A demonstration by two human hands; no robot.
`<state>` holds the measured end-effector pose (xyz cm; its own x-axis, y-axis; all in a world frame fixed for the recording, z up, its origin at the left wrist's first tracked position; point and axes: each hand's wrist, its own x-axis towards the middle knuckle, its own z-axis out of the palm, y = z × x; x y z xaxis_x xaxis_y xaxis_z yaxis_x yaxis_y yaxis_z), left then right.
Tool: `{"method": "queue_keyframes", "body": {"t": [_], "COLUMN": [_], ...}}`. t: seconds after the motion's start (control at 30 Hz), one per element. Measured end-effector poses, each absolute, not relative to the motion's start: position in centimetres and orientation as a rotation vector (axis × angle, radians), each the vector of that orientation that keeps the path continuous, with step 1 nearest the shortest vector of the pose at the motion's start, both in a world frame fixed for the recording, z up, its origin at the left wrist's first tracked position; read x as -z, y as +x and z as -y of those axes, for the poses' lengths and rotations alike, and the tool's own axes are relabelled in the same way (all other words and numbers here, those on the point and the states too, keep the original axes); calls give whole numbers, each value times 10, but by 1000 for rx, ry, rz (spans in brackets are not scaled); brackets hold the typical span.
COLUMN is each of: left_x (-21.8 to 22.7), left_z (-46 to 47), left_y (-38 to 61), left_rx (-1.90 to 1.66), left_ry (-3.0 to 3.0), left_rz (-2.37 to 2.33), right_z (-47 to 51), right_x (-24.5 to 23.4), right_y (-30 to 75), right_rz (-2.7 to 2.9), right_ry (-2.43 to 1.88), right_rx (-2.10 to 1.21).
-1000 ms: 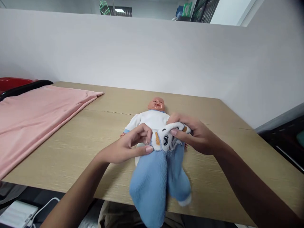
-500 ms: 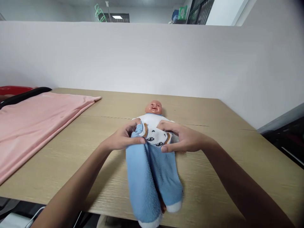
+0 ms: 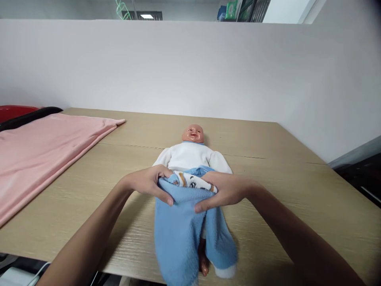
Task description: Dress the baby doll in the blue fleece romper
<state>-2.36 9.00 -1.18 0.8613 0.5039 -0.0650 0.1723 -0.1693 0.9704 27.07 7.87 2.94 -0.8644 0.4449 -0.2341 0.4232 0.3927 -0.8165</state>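
A baby doll [image 3: 193,134] in a white top lies on its back on the wooden table [image 3: 268,159], head away from me. Blue fleece trousers [image 3: 181,230] with a white cartoon patch at the waist cover its legs; one bare foot shows between the cuffs near the table's front edge. My left hand [image 3: 147,182] grips the left side of the waistband, fingers curled over the cloth. My right hand [image 3: 222,190] clasps the right side of the waistband in the same way.
A pink cloth [image 3: 38,147] lies spread over the table's left part. Behind it are a black edge and something red [image 3: 14,111]. A white partition wall [image 3: 190,67] stands along the far side. White items and a cable [image 3: 18,276] lie below the front left edge.
Both hands have drawn the waistband of the blue trousers down from the doll's chest toward its hips. More of the white top now shows, and the cartoon patch has folded over.
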Motion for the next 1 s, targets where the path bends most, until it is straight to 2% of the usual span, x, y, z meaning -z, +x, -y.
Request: {"method": "queue_keyframes", "body": {"t": [0.17, 0.37, 0.53, 0.6, 0.77, 1.0], "left_x": [14, 24, 15, 10, 6, 21], "left_z": [-78, -71, -64, -62, -58, -36], "left_y": [-29, -28, -14, -9, -9, -17], "left_rx": [-458, -499, -357, -257, -178, -631], "left_ry": [1724, 1490, 1471, 1537, 1616, 1245], "left_rz": [-332, -427, -332, -326, -267, -516], "right_z": [-66, -62, -64, -64, -63, -46], "right_x": [-31, -28, -28, -28, -24, -23], "right_y": [263, 264, 260, 259, 265, 264], "right_rz": [2470, 2290, 2388, 2357, 2181, 1790], "right_ry": [-644, -859, -355, -317, -453, -736], "right_rx": [-1528, -1809, -2203, -2273, -2184, -1947]}}
